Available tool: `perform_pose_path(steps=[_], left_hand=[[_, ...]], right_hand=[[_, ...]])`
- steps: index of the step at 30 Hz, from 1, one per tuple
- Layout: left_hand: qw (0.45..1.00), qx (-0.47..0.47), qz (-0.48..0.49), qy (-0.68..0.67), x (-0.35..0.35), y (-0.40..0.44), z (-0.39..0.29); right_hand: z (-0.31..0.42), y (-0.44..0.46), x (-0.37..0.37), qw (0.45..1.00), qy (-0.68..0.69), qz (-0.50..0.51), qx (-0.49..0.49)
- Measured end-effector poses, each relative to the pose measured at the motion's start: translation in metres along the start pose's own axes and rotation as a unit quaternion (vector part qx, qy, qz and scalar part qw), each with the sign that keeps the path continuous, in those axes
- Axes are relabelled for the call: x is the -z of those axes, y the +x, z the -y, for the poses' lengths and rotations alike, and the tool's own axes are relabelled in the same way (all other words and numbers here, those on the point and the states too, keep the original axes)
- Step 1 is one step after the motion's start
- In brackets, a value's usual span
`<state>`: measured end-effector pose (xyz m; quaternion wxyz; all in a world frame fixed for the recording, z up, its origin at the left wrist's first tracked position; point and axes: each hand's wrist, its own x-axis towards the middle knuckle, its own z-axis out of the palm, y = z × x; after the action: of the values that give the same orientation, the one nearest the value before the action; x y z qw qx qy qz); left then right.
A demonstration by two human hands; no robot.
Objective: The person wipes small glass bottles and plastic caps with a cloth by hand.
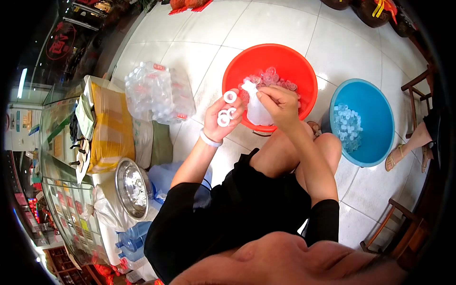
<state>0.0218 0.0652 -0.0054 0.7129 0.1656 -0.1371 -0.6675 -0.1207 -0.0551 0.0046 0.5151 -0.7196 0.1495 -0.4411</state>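
Note:
My left hand is closed around several white ring-shaped caps, their round openings facing up. Over the red basin's near side, my right hand pinches beside the white neck of a frosted white bottle. The bottle's exact kind is hard to make out, and part of it is behind my fingers. Inside the red basin lie many clear and pinkish pieces, too small to name. A blue basin to the right holds clear pieces with white tops.
At left stand shrink-wrapped clear bottles, a yellow-taped box and a metal colander with small white pieces. Blue water jugs sit below it. A wooden stool and a person's sandalled foot are at right.

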Motion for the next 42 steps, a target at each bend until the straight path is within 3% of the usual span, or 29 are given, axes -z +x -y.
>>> perform_pose_path(steps=[3,4,8,13,17,28,29,31,34,38,42], left_hand=[[1.000,-0.012,-0.006,0.017,-0.003,0.001,0.003],[0.996,-0.027,-0.040,0.081,-0.004,0.001,0.004],[0.970,-0.074,-0.087,0.214,0.000,0.003,0.012],[0.908,-0.138,-0.118,0.377,-0.007,0.006,0.021],[0.905,-0.115,-0.117,0.393,-0.007,0.005,0.016],[0.925,-0.035,-0.102,0.364,-0.015,-0.010,0.005],[0.925,-0.038,-0.101,0.363,-0.015,-0.010,0.007],[0.870,-0.126,-0.134,0.457,-0.013,-0.007,0.015],[0.830,-0.190,-0.152,0.502,-0.008,-0.004,0.023],[0.837,-0.185,-0.143,0.495,-0.014,-0.005,0.021],[0.881,-0.105,-0.114,0.448,-0.024,-0.011,0.011]], right_hand=[[-0.004,0.000,-0.008,0.997,0.026,-0.026,0.070],[-0.003,0.001,-0.008,0.996,0.016,-0.010,0.092],[-0.002,-0.004,-0.011,0.996,-0.082,0.024,0.042],[-0.005,-0.004,-0.011,0.989,-0.128,0.039,0.062],[-0.009,-0.003,-0.010,0.997,-0.061,0.039,0.031],[-0.011,0.000,-0.003,0.977,0.080,0.195,-0.020],[-0.011,-0.001,-0.005,0.977,0.079,0.197,-0.018],[-0.012,-0.006,-0.012,0.990,0.045,0.126,-0.054],[-0.014,-0.008,-0.019,0.997,0.001,0.069,-0.022],[-0.015,-0.007,-0.013,0.993,0.023,0.106,-0.049],[-0.009,-0.005,-0.009,0.982,0.090,0.153,-0.059]])
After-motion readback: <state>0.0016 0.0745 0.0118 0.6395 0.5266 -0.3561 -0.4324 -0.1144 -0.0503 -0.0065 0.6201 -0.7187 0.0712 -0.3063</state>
